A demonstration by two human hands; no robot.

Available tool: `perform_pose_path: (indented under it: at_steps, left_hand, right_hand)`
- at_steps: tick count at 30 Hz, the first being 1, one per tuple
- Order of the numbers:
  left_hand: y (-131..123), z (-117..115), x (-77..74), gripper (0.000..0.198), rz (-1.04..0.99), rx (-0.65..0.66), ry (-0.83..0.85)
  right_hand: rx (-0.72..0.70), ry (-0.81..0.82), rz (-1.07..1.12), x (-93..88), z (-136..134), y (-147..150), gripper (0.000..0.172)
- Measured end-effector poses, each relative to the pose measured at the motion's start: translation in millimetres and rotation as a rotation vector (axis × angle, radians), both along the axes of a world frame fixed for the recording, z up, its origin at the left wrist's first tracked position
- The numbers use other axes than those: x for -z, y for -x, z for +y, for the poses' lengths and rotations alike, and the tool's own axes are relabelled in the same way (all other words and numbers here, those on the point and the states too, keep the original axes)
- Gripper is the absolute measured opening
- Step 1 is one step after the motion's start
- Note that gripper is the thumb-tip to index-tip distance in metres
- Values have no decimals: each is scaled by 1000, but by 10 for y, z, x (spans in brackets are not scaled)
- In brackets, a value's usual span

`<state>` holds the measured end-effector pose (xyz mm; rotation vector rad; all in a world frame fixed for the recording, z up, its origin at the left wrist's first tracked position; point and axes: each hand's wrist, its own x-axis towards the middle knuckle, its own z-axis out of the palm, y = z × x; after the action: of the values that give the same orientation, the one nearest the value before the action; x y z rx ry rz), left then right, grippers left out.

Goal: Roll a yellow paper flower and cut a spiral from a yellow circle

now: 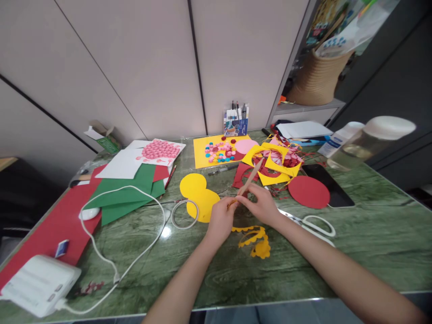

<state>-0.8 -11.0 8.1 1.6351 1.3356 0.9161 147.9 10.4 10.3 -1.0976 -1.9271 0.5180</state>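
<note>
My left hand [221, 219] and my right hand [260, 204] meet over the middle of the table, fingers pinched together. Between them is a narrow pale tan strip [251, 177], probably folded paper, its pointed end slanting up and away; its lower end is hidden by my fingers. Under my hands lies a scalloped orange-yellow paper cutting [259, 243]. Two yellow paper circles [193, 185] overlap left of my left hand, with a roll of tape [173, 216] partly over them. White-handled scissors [319, 226] lie beside my right forearm, their blades partly behind it.
Yellow paper scraps [251, 155], a red paper circle [308, 191] and a black phone [337, 189] lie at the right. Behind stand a jar [354, 146] and pens [236, 119]. Green paper [124, 204], a white cable [138, 258] and a white device [40, 281] occupy the left.
</note>
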Motion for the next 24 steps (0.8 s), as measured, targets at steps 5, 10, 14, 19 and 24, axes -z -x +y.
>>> perform_pose_path:
  at_steps: [5,10,14,19,24]
  left_hand:
    - [-14,4,-22,18,-5,-15,18]
    - [-22,1,-5,18,3,-20,10]
    - [-22,0,1,20,3,-18,-3]
    - [-16,-5,-2,20,17,-16,-19]
    - [-10,-17,-9,20,37,1,-26]
  right_hand:
    - [32,-10,-7,7,-16,19,11]
    - [48,-15,-15,18,-17,21,11]
    - [64,-16,-19,21,-17,21,13]
    - [66,-19,-22,3,-17,20,14]
    - [55,-20,-33,2,-12,13,15]
